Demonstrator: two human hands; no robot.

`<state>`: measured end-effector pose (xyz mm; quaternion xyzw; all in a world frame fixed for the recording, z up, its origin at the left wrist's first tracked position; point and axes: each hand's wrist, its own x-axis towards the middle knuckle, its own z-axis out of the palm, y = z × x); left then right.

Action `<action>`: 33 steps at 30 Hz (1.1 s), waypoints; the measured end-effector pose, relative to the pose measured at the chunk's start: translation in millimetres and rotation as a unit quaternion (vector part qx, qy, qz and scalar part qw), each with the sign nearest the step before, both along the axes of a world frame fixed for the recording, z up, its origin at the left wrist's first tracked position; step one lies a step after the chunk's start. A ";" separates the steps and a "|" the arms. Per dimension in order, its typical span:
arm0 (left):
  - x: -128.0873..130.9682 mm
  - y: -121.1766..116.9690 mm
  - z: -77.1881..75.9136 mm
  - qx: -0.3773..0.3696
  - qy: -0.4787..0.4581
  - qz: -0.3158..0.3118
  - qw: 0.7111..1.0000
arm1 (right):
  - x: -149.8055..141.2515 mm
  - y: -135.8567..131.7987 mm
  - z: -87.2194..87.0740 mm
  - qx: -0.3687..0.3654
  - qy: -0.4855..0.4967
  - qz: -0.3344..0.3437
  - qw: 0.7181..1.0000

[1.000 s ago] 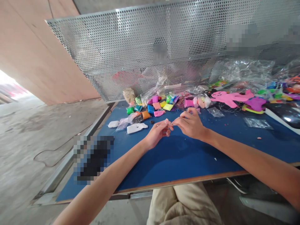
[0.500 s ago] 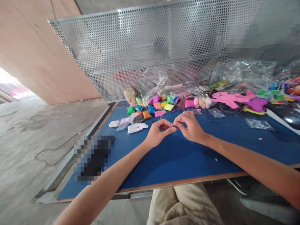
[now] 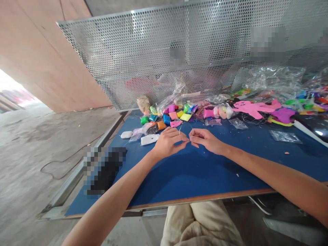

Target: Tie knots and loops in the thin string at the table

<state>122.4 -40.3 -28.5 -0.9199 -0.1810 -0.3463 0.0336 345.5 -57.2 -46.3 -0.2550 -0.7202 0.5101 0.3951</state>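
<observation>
Head view shows two hands [image 3: 167, 140] pinching one thin, looped strand [image 3: 180, 126] above one blue table [image 3: 194, 177].

Perforated metal panel [image 3: 153, 51] behind a blue table [image 3: 184, 181], pink flat figure [image 3: 247, 107], pixelated dark object [image 3: 106, 174], concrete floor [image 3: 23, 147]

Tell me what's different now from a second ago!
The left hand shifted left, now hiding part of the white packet. The right hand dipped lower in the picture. The strand between them, nearly straight before, now arches up. Both hands seemingly kept hold; the pink figure stayed put.
</observation>
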 end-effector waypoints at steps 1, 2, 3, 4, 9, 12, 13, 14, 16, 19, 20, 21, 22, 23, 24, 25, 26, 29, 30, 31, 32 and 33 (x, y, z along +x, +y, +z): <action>-1.3 0.4 1.5 0.005 0.016 -0.001 1.000 | 0.5 1.0 -0.3 -0.009 0.004 0.007 1.000; -2.5 0.6 3.0 0.008 0.032 -0.003 0.999 | 1.2 1.7 -0.3 -0.017 0.006 0.013 1.000; -3.7 0.8 4.5 0.009 0.047 -0.004 0.999 | 2.0 2.2 -0.2 -0.024 0.007 0.016 1.000; -5.0 1.2 6.0 0.009 0.061 -0.005 0.998 | 2.8 2.6 0.0 -0.029 0.006 0.018 0.999; -12.8 7.0 10.8 0.032 0.084 0.014 0.996 | 5.9 4.8 1.2 -0.038 0.003 0.020 0.999; -14.0 12.2 8.2 0.003 0.032 0.049 0.998 | 6.7 4.5 2.7 -0.013 0.004 0.000 1.000; -13.0 13.2 6.3 -0.032 -0.002 0.065 0.997 | 6.7 3.6 3.4 0.009 -0.004 -0.018 1.000; -11.2 13.4 4.2 -0.080 -0.042 0.082 0.993 | 6.6 2.3 4.2 0.037 -0.017 -0.040 0.998; -5.9 11.3 -0.2 -0.191 -0.099 0.122 0.969 | 6.3 -0.8 5.8 0.105 -0.052 -0.092 0.989; 4.0 2.1 -4.3 -0.341 -0.096 0.123 0.927 | 7.2 -3.3 6.8 0.243 -0.108 -0.194 0.944; 7.3 -1.9 -4.6 -0.386 -0.095 0.107 0.911 | 8.2 -2.9 6.5 0.298 -0.130 -0.230 0.917; 10.6 -6.1 -4.6 -0.433 -0.104 0.086 0.891 | 9.5 -2.0 6.0 0.355 -0.154 -0.261 0.885; 13.7 -10.1 -4.3 -0.476 -0.130 0.065 0.867 | 10.9 -0.7 5.4 0.409 -0.179 -0.281 0.850; 16.8 -13.9 -3.9 -0.508 -0.161 0.050 0.845 | 12.4 0.9 4.6 0.456 -0.201 -0.287 0.818; 19.7 -17.2 -3.5 -0.528 -0.195 0.043 0.826 | 13.8 2.3 3.8 0.495 -0.220 -0.283 0.792; 22.5 -19.9 -3.3 -0.541 -0.225 0.041 0.809 | 14.8 3.6 3.0 0.526 -0.234 -0.272 0.771; 25.0 -22.0 -3.4 -0.548 -0.252 0.043 0.797 | 15.4 4.4 2.3 0.547 -0.243 -0.263 0.756; 30.5 -24.8 -6.4 -0.545 -0.308 0.054 0.778 | 14.8 4.6 0.9 0.558 -0.247 -0.263 0.747; 31.5 -24.9 -8.1 -0.541 -0.319 0.060 0.776 | 13.9 3.9 0.7 0.549 -0.247 -0.268 0.753; 32.1 -24.6 -9.9 -0.536 -0.325 0.066 0.777 | 12.8 3.1 0.6 0.536 -0.249 -0.271 0.760; 32.4 -24.1 -11.9 -0.532 -0.327 0.071 0.778 | 11.4 2.0 0.6 0.522 -0.252 -0.271 0.769; 32.4 -23.4 -13.8 -0.529 -0.326 0.073 0.780 | 9.9 0.9 0.8 0.506 -0.255 -0.270 0.779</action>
